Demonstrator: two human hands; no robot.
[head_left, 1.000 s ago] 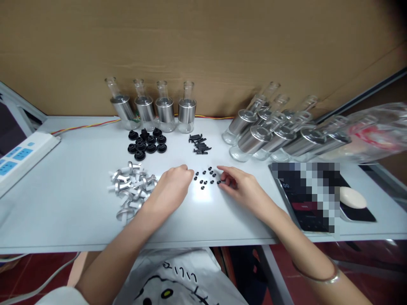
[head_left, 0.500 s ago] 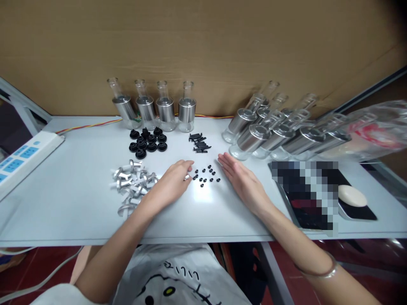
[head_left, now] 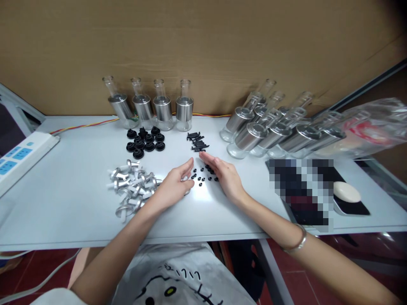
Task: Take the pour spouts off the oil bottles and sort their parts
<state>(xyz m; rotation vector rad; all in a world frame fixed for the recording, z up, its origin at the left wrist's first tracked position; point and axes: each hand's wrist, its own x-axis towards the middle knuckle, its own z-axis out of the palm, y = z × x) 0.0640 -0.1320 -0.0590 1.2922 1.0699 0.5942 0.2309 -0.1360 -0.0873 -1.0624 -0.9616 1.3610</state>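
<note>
Small black rings (head_left: 202, 179) lie scattered on the white table between my hands. At their left, my left hand (head_left: 175, 184) is open, thumb apart from the fingers, with a bit of silvery metal showing by the thumb. My right hand (head_left: 226, 176) lies on edge at their right, fingers stretched out, partly covering a few rings. Thin black clips (head_left: 197, 142) are just beyond. Black round caps (head_left: 149, 138) sit at the back left. A heap of silver pourer parts (head_left: 133, 186) lies beside my left hand.
Four glass bottles with steel sleeves (head_left: 184, 109) stand at the back; several more (head_left: 254, 133) stand at the right. A plastic bag (head_left: 372, 127), a blurred-out dark device (head_left: 299, 195) and a white oval object (head_left: 347, 192) are at the right. A power strip (head_left: 27, 156) lies left.
My right hand has moved left to the black rings. My left hand's thumb and fingers have spread further apart. The view has shifted slightly.
</note>
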